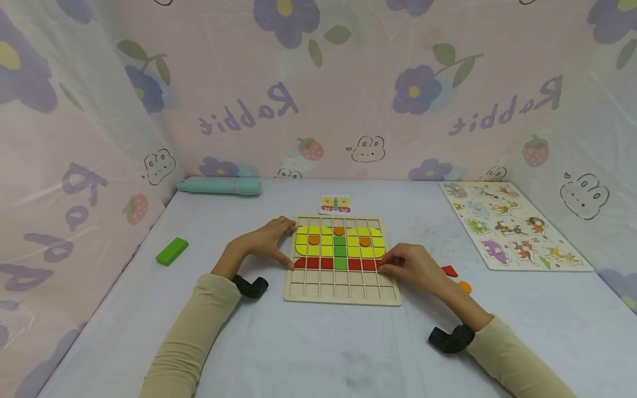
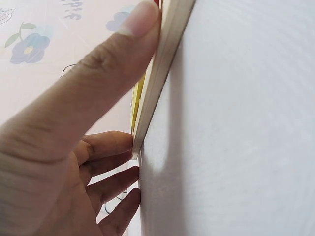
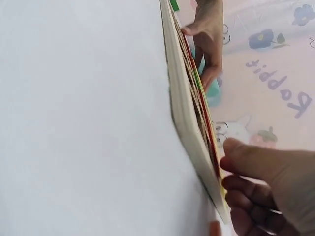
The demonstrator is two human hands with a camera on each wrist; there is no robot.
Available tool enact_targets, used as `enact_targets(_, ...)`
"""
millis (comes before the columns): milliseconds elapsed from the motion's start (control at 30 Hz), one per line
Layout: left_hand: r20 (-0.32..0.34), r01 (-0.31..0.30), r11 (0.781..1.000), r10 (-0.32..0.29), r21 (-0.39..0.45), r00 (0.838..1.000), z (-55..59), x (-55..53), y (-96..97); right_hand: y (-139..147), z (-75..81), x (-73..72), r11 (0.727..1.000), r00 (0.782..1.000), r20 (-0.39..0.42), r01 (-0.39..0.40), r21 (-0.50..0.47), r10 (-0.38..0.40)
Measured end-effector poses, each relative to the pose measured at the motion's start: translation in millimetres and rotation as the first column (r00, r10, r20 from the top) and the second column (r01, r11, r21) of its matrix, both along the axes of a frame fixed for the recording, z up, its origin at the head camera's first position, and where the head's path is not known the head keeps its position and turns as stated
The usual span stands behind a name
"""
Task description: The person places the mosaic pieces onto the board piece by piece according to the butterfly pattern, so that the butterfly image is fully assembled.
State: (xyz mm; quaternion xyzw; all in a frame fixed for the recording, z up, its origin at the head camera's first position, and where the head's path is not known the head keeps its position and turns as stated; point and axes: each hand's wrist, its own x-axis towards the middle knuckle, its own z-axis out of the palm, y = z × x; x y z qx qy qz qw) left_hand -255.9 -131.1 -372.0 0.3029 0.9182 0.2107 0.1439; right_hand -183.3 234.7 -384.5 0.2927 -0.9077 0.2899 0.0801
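Note:
A square wooden grid board point(image 1: 325, 289) lies on the table. Yellow tiles point(image 1: 378, 241), orange discs point(image 1: 339, 230), a green column point(image 1: 340, 251) and a red row point(image 1: 318, 263) fill its upper part. At the board's left edge my left hand point(image 1: 262, 243) touches the wood, thumb and fingers spread apart. My right hand point(image 1: 410, 265) has its fingers bent at the right edge and pinches a red tile point(image 1: 380, 263) at the end of the red row; the fingertips partly cover it. In the right wrist view, thumb and forefinger meet beside the board's edge.
Beyond the board lies a small picture card point(image 1: 335, 204). A red piece point(image 1: 449, 271) and an orange disc point(image 1: 465, 287) lie beside my right forearm. An animal puzzle board point(image 1: 522, 260) is at right; a green block point(image 1: 172, 251) and a teal tapered object point(image 1: 219, 186) are at left.

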Motion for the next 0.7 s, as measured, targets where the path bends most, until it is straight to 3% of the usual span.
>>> enact_targets(267, 0.002, -0.001, 1.000, 0.001, -0.002, 1.000, -1.4, -1.0, -0.5, 36.5, 21.4, -7.1, 0.999, 0.998, -0.039, -0.038, 0.035, 0.040)
enact_targets(400, -0.001, -0.001, 1.000, 0.001, -0.006, 1.000, -0.5, -0.7, -0.9, 56.8, 28.1, -9.1, 0.993, 0.998, 0.024, -0.056, 0.106, 0.054)
enact_targets(567, -0.002, 0.002, 1.000, -0.002, 0.000, 1.000, 0.0, -0.6, -1.7, 70.0, 23.2, -12.7, 0.990, 0.994, 0.099, -0.056, 0.129, 0.043)
enact_targets(700, -0.010, 0.015, 1.000, -0.015, 0.006, 1.000, -1.9, -1.5, -2.1, 74.3, 11.1, -17.9, 0.989, 0.991, 0.100, -0.103, 0.105, 0.093)
